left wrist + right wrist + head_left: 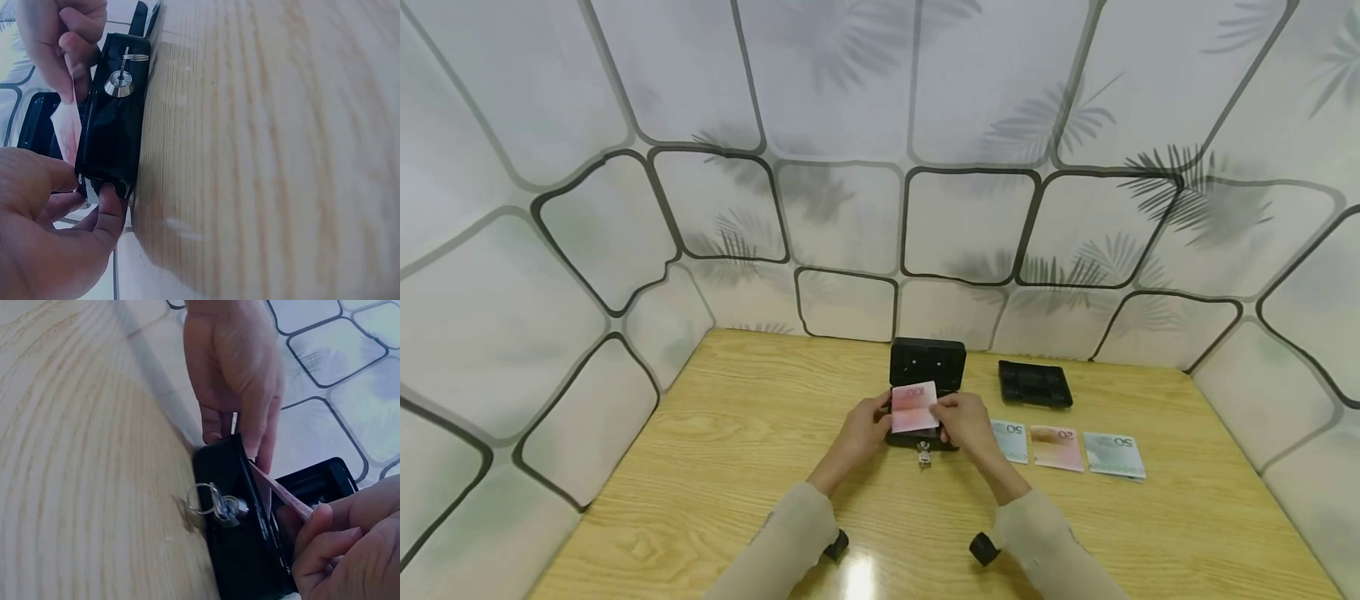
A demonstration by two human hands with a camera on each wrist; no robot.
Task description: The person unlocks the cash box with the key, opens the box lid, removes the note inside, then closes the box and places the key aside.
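A black cash box [927, 360] stands on the table with its lid raised at the back. Keys on a ring [924, 455] hang from its front lock. Over the box's opening lies a pink 100 banknote [914, 407], creased across the middle. My right hand [967, 423] pinches the note's right edge between thumb and finger. At the box's left end, my left hand [861, 428] grips the side wall, with the note's left edge close to its thumb, as the left wrist view shows. The note and hands hide most of the box's inside.
Right of the box, a row of banknotes lies flat: a green 50 [1011, 442], an orange-pink 20 [1057, 448] and another green 50 [1114, 455] atop more paper. A black compartment tray [1035, 384] sits behind them. Patterned fabric walls [850, 225] border the wooden table [760, 442].
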